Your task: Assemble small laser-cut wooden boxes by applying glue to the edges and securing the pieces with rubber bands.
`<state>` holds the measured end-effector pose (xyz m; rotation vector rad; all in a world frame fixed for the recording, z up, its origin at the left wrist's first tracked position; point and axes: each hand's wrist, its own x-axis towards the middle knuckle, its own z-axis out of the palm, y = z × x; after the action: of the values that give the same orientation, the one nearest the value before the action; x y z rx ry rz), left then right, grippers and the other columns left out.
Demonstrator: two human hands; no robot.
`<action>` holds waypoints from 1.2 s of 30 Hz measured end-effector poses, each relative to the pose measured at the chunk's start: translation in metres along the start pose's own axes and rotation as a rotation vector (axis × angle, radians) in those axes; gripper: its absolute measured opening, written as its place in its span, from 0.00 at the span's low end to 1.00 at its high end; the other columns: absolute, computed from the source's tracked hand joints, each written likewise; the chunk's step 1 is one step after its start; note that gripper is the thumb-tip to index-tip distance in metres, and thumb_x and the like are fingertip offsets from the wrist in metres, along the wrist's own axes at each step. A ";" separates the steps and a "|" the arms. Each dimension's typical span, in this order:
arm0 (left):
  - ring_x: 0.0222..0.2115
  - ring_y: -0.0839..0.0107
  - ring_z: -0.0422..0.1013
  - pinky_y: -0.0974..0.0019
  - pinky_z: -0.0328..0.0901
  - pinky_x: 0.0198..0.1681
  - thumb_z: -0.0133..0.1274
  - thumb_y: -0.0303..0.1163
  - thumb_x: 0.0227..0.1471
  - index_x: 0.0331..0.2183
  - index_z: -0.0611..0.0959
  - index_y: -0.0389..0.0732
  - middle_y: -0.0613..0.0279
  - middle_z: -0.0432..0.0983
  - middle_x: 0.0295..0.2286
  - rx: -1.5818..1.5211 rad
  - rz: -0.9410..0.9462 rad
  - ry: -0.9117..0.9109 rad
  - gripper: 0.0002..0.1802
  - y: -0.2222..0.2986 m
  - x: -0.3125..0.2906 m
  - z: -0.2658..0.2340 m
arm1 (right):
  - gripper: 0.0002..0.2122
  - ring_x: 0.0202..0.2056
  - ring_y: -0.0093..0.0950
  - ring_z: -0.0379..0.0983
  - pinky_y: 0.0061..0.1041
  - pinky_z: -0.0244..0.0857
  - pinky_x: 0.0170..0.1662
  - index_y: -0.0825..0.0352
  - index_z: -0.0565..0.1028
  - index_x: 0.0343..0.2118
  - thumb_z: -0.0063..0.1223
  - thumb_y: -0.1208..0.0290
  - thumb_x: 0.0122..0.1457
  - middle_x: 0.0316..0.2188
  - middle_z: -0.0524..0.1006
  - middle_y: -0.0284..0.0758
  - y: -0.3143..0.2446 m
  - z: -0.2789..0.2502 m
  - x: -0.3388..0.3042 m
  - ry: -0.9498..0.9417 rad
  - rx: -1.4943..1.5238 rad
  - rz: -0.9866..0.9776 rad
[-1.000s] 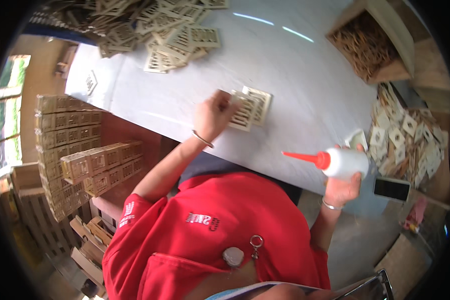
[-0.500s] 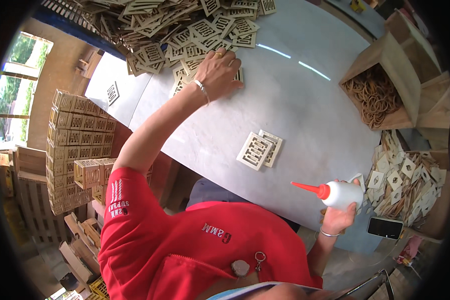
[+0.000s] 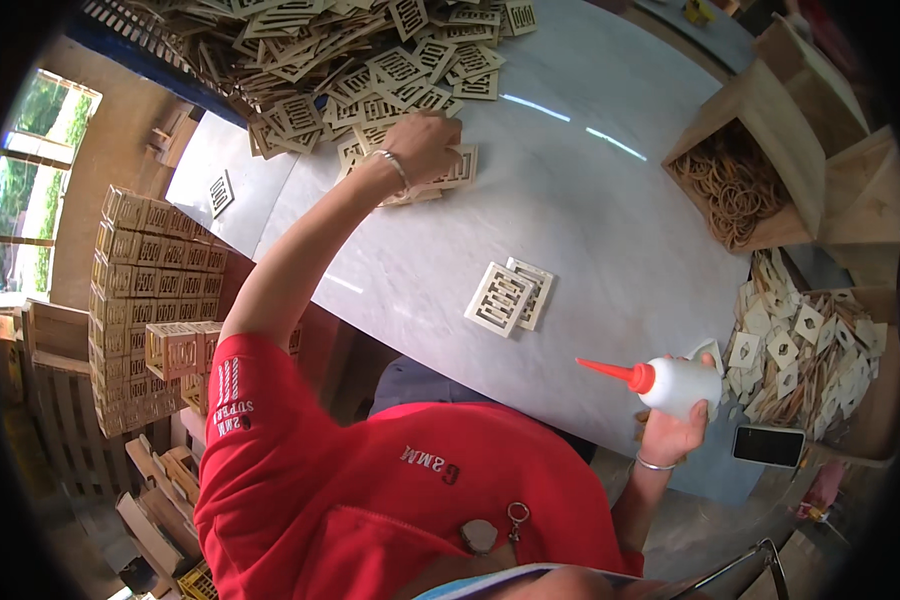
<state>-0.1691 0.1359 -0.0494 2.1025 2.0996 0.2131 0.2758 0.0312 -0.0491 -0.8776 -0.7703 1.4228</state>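
The left hand, high in the upper middle of the frame, lies knuckles-up with its fingers curled down onto a cut-out wooden panel at the near edge of the heap of panels; whether they have actually pinched it cannot be told from here. Half a second ago this hand was already out at the heap, and a second ago it rested on the pair of panels, which now lies alone in the middle of the pale table, one piece overlapping the other, well apart from both hands. The right hand, at the lower right, is closed around a white glue bottle with its orange nozzle pointing toward the left of the frame, much as in both earlier frames, off the near table edge.

At the upper right an open wooden box holds a tangle of brown rubber bands. Below it, at the right edge, a shallow tray is filled with small square wooden pieces with diamond cut-outs. A dark phone lies just beneath that. On the left of the frame stand stacked assembled lattice boxes.
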 end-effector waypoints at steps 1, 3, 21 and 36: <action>0.29 0.67 0.70 0.63 0.65 0.32 0.59 0.36 0.39 0.28 0.78 0.38 0.61 0.73 0.23 -0.171 -0.042 0.038 0.14 0.009 -0.013 -0.010 | 0.34 0.47 0.40 0.66 0.42 0.56 0.55 0.70 0.57 0.56 0.54 0.57 0.49 0.43 0.70 0.43 0.000 0.001 0.000 -0.001 0.009 -0.004; 0.23 0.69 0.72 0.65 0.65 0.26 0.58 0.35 0.40 0.26 0.77 0.37 0.62 0.74 0.18 -0.357 -0.057 0.059 0.12 0.034 -0.034 -0.017 | 0.34 0.47 0.40 0.66 0.42 0.56 0.55 0.70 0.57 0.56 0.54 0.57 0.49 0.43 0.70 0.44 -0.001 0.003 -0.001 0.026 0.006 -0.021; 0.18 0.83 0.68 0.77 0.62 0.18 0.54 0.27 0.50 0.30 0.75 0.32 0.64 0.74 0.20 -1.452 -0.261 -0.220 0.07 0.153 -0.147 -0.014 | 0.34 0.47 0.42 0.66 0.51 0.56 0.55 0.73 0.57 0.55 0.55 0.61 0.48 0.42 0.69 0.47 -0.022 0.060 0.012 -0.210 -0.323 -0.351; 0.19 0.84 0.66 0.78 0.61 0.19 0.54 0.25 0.51 0.29 0.74 0.32 0.66 0.72 0.20 -1.474 -0.267 -0.212 0.06 0.153 -0.151 -0.016 | 0.32 0.44 0.46 0.69 0.50 0.60 0.51 0.71 0.59 0.53 0.56 0.62 0.46 0.42 0.70 0.48 -0.029 0.061 0.011 -0.211 -0.420 -0.373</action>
<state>-0.0235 -0.0143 0.0014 0.8767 1.2510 1.0272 0.2372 0.0469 0.0053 -0.8484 -1.3517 1.0454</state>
